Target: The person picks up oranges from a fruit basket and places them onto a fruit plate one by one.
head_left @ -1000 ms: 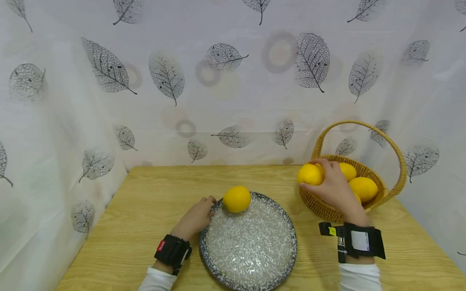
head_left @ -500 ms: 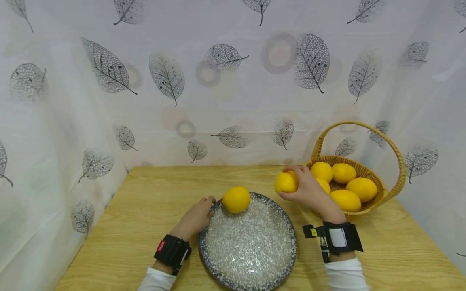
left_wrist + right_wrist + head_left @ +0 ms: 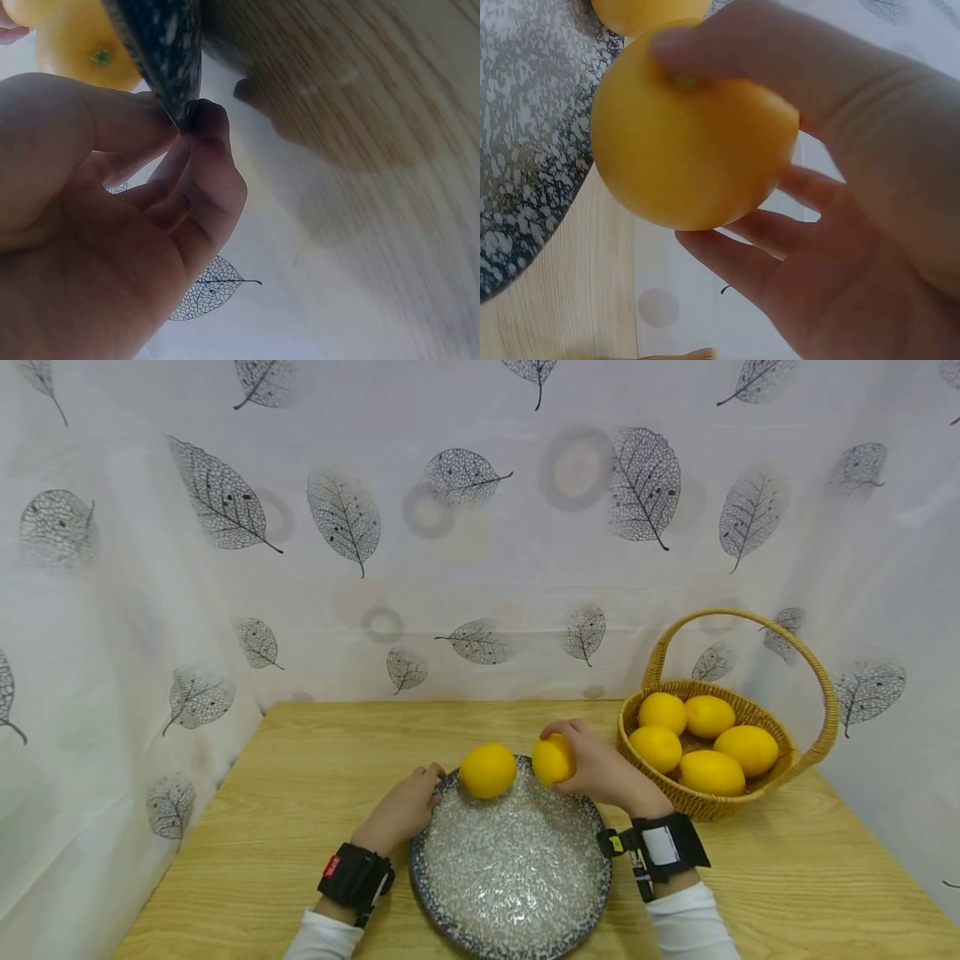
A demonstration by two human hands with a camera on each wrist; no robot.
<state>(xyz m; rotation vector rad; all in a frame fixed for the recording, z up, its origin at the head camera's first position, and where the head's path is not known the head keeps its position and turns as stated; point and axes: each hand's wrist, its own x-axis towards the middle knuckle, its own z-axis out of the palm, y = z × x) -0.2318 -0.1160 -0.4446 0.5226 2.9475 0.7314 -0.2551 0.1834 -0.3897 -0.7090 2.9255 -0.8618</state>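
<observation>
A round speckled grey plate (image 3: 517, 860) with a dark rim lies on the wooden table. My left hand (image 3: 405, 810) pinches its rim at the left, thumb on the upper face and fingers beneath, as the left wrist view shows of the plate edge (image 3: 169, 56). One yellow lemon (image 3: 487, 771) rests on the plate near its far rim. My right hand (image 3: 603, 768) grips a second lemon (image 3: 552, 760) over the plate's far right part, close beside the first. In the right wrist view the thumb lies across this lemon (image 3: 675, 150), with fingers curled around its other side.
To the right stands a wicker basket (image 3: 787, 768) with a tall arched handle, holding several lemons (image 3: 712, 773). Behind the wooden table (image 3: 330, 743) hangs a white leaf-printed curtain (image 3: 480, 568), which also runs along both sides.
My right hand has carried a lemon leftward from above the basket to over the plate. The left hand, the plate and the lemon on it have stayed put.
</observation>
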